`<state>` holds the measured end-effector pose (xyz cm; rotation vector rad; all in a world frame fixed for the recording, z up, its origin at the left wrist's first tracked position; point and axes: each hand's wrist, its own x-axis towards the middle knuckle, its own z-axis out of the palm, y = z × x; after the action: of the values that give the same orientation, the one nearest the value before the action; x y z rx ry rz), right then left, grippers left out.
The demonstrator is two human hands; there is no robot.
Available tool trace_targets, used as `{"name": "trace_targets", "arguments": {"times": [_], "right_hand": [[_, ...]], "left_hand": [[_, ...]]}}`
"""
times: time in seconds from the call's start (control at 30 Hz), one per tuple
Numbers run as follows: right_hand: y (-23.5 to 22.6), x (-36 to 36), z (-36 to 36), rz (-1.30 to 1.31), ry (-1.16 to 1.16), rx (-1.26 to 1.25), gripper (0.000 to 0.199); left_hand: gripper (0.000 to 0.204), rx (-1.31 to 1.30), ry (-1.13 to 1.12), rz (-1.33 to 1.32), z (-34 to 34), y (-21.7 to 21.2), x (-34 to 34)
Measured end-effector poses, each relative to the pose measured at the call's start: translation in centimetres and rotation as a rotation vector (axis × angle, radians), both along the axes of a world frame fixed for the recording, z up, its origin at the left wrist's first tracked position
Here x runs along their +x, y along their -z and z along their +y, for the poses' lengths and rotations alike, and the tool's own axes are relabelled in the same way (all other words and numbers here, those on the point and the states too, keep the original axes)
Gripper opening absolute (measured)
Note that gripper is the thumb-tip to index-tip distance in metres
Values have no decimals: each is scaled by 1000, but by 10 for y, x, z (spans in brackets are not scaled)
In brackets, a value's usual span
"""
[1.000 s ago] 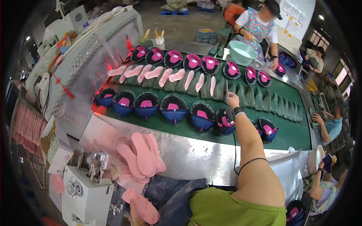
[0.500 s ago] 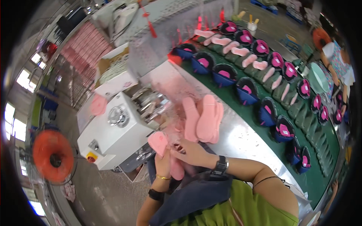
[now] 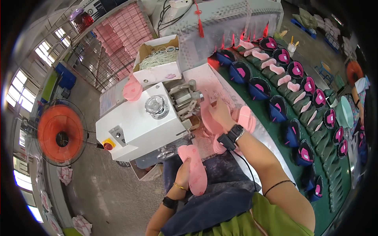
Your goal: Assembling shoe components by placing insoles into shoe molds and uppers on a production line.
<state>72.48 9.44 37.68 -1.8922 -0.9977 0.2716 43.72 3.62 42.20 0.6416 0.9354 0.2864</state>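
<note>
My left hand (image 3: 183,173) is closed on a pink insole (image 3: 197,175), held over my lap with its broad face upward. My right hand (image 3: 221,114) reaches forward beside the metal rollers and feed parts (image 3: 185,98) of a white machine (image 3: 141,122). Its fingers are closed on the edge of another pink insole (image 3: 209,120), which slants across the dusty work plate. Part of that insole is hidden by my hand. A small pile of pink insoles (image 3: 245,118) lies just right of my right wrist, partly covered by it.
Right of me, a green conveyor (image 3: 256,104) carries blue and black shoe uppers, pink insoles and dark green lasts. A box of cords (image 3: 159,59) stands behind the machine, with pink pieces (image 3: 132,89) beside it. An orange fan (image 3: 61,133) is at left. Another person (image 3: 360,94) works at far right.
My hands have parted from holding insoles together near my lap. The right has moved forward to an insole by the machine; the left keeps an insole. The whole view has shifted.
</note>
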Motion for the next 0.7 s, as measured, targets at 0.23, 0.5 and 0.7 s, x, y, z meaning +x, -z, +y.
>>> {"name": "trace_targets", "arguments": {"times": [0.23,0.5,0.7], "right_hand": [[-8,12,-41,99,30,-45,52],[-23,21,-23,-2,-1,-230,39],[-8,22,29,186,168,-86,40]], "left_hand": [[41,-43,-32,70,6,18,-19],[36,-55,-16,-39,0,23,-22],[35,-88,-21,22,-2,14,-25]]}}
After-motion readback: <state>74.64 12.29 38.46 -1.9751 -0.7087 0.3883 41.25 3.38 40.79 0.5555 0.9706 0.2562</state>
